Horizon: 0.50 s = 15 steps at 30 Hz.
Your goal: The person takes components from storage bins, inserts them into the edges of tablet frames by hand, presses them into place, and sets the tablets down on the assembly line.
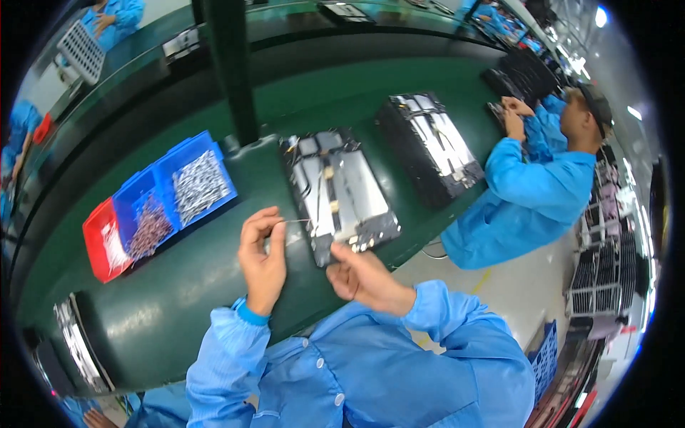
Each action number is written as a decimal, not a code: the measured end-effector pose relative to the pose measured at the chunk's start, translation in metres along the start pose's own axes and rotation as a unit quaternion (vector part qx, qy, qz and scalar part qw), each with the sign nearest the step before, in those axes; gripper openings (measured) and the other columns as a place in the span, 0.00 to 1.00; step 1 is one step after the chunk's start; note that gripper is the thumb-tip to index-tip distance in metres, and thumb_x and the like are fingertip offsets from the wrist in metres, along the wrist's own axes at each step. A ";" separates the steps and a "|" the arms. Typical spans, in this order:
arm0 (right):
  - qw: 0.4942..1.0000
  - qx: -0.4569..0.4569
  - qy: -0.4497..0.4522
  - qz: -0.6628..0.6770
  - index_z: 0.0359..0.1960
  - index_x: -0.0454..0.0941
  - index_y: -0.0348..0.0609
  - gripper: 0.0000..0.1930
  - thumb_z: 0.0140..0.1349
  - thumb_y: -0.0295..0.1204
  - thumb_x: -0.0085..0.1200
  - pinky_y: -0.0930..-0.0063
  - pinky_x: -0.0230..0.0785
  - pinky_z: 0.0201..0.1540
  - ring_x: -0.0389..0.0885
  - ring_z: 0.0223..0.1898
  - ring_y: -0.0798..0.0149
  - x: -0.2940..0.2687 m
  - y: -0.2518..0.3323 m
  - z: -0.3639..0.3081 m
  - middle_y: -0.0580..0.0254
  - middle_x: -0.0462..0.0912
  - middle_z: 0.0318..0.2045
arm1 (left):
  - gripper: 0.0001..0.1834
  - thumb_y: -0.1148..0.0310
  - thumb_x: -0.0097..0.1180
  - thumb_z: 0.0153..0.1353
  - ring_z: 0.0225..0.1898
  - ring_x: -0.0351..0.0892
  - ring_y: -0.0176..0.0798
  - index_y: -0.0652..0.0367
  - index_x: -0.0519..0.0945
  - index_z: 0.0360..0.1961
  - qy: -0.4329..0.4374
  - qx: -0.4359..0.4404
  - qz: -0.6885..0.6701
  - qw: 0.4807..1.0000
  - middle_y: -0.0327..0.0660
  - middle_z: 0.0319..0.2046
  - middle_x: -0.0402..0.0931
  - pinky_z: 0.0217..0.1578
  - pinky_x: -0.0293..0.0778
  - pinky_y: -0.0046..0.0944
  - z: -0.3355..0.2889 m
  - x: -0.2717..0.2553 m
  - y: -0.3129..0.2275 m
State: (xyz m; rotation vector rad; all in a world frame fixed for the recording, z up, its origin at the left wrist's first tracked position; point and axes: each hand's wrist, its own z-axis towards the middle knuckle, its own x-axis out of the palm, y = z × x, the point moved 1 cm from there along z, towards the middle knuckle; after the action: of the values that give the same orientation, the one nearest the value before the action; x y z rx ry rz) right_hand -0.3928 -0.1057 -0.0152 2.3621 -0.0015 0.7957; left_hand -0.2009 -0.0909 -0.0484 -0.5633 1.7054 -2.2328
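In front of me on the green bench lies an opened tablet-like device [346,182], with silver battery packs, dark cables and a black frame. My left hand [262,255] is at its left edge, thumb and fingers pinching a thin, light, wire-like piece [296,220] that reaches over the device's edge. I cannot tell whether it is a wire or a slim tool. At the device's near edge is my right hand [367,278], slightly blurred. Its fingers are curled in and its thumb points toward the device; what they hold, if anything, is hidden.
At the left stand blue bins [203,187] of small silver and brownish parts, beside a red bin [107,246] with white pieces. A stack of similar devices [432,146] is on the right, near a co-worker [542,175]. A green post [239,85] rises behind the device.
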 end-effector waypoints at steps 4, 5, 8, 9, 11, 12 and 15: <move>0.991 0.127 -0.019 -0.029 0.48 0.76 0.39 0.22 0.71 0.49 0.50 0.78 0.59 0.17 0.73 0.17 0.69 -0.004 -0.029 -0.044 0.59 0.83 0.33 | 0.05 0.74 0.57 0.67 0.61 0.70 0.41 0.63 0.78 0.42 0.053 -0.040 -0.036 0.997 0.53 0.62 0.68 0.62 0.65 0.40 -0.008 0.009 -0.005; 0.981 0.191 0.035 -0.003 0.51 0.77 0.39 0.22 0.71 0.48 0.50 0.79 0.60 0.17 0.74 0.18 0.70 0.003 -0.028 -0.056 0.59 0.83 0.34 | 0.05 0.74 0.57 0.67 0.62 0.69 0.42 0.63 0.78 0.42 0.065 -0.043 -0.026 0.997 0.53 0.64 0.66 0.63 0.64 0.41 -0.011 0.011 -0.003; 0.966 0.168 0.154 -0.121 0.55 0.77 0.38 0.22 0.72 0.44 0.51 0.81 0.63 0.17 0.78 0.20 0.71 -0.003 -0.004 -0.067 0.59 0.85 0.34 | 0.04 0.75 0.61 0.63 0.65 0.67 0.51 0.62 0.79 0.38 0.060 -0.019 0.033 0.997 0.54 0.65 0.63 0.65 0.62 0.46 -0.019 0.018 -0.007; 0.938 0.076 0.216 -0.262 0.56 0.77 0.37 0.21 0.72 0.42 0.51 0.81 0.64 0.18 0.79 0.21 0.72 -0.006 0.012 -0.063 0.60 0.85 0.33 | 0.04 0.75 0.61 0.63 0.65 0.67 0.52 0.61 0.79 0.38 0.059 0.010 0.089 0.994 0.54 0.65 0.63 0.65 0.62 0.47 -0.021 0.019 -0.010; 0.939 -0.136 0.050 -0.312 0.52 0.78 0.38 0.14 0.69 0.31 0.56 0.84 0.68 0.22 0.79 0.22 0.75 -0.011 0.046 -0.044 0.63 0.84 0.30 | 0.04 0.76 0.62 0.61 0.65 0.67 0.55 0.61 0.80 0.37 0.029 0.018 0.094 0.995 0.55 0.65 0.63 0.64 0.63 0.48 -0.023 0.020 -0.009; 0.897 -0.312 -0.001 -0.314 0.52 0.78 0.37 0.13 0.68 0.28 0.57 0.83 0.68 0.23 0.77 0.24 0.77 -0.022 0.061 -0.024 0.64 0.83 0.33 | 0.04 0.76 0.62 0.61 0.65 0.67 0.56 0.61 0.80 0.37 0.032 0.017 0.098 0.995 0.56 0.65 0.62 0.65 0.63 0.48 -0.023 0.023 -0.010; 0.617 -0.464 -0.220 -0.596 0.55 0.76 0.39 0.19 0.67 0.38 0.57 0.74 0.71 0.28 0.78 0.25 0.66 -0.028 0.114 0.016 0.53 0.78 0.47 | 0.05 0.76 0.63 0.60 0.67 0.65 0.58 0.62 0.81 0.38 0.049 0.003 0.119 0.992 0.58 0.67 0.60 0.65 0.62 0.48 -0.021 0.029 -0.015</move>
State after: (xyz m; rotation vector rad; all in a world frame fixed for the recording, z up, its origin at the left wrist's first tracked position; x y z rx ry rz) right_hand -0.4291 -0.2116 0.0251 1.0180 0.6968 -0.4323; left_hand -0.2358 -0.0813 -0.0348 -0.2372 1.7124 -2.1248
